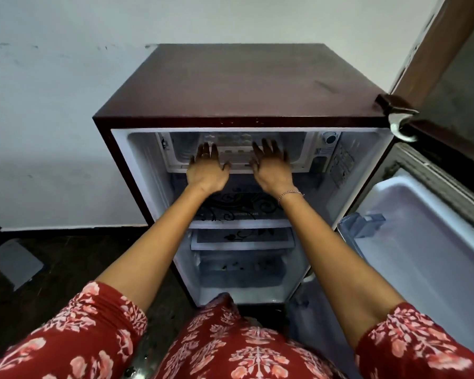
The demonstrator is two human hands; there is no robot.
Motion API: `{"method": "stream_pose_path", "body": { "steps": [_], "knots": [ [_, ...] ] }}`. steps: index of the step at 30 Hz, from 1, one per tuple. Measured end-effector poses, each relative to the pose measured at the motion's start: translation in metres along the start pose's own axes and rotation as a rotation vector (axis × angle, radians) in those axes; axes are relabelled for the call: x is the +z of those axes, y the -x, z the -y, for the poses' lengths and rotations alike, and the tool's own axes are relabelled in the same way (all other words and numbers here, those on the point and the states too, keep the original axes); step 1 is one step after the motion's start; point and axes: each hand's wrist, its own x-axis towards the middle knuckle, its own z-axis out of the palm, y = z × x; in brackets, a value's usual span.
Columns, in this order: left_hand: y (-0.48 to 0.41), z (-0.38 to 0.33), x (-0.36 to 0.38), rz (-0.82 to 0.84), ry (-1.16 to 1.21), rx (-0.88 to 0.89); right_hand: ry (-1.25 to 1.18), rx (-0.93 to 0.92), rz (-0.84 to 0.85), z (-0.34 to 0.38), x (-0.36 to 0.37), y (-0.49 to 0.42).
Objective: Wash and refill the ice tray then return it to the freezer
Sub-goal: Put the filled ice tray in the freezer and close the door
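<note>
L hand (207, 170), R hand (271, 168) flat, fingers straight, at ice tray (236, 152) in freezer (298, 149) | fridge door (422, 255) open rt

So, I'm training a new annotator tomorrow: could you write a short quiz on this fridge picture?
1. True or false: the fridge door is shut.
2. Which wrist wears the bracelet? A) left B) right C) both
3. Fill in: at the freezer compartment, the left hand and right hand have their fingers ____ (straight or curled).

Key: 1 false, it stands open at the right; 2 B; 3 straight.
</note>
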Motion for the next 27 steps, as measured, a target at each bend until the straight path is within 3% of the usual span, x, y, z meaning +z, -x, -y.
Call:
{"method": "stream_pose_path", "body": {
  "steps": [18, 27],
  "knots": [
    [0.189, 0.006, -0.011, -0.011, 0.124, -0.014, -0.138, 0.093, 0.015, 0.037, -0.017, 0.186],
    [0.329, -0.010, -0.025, -0.114, 0.304, -0.001, -0.220, 0.079, -0.135, 0.063, -0.056, 0.318]
  ]
}}
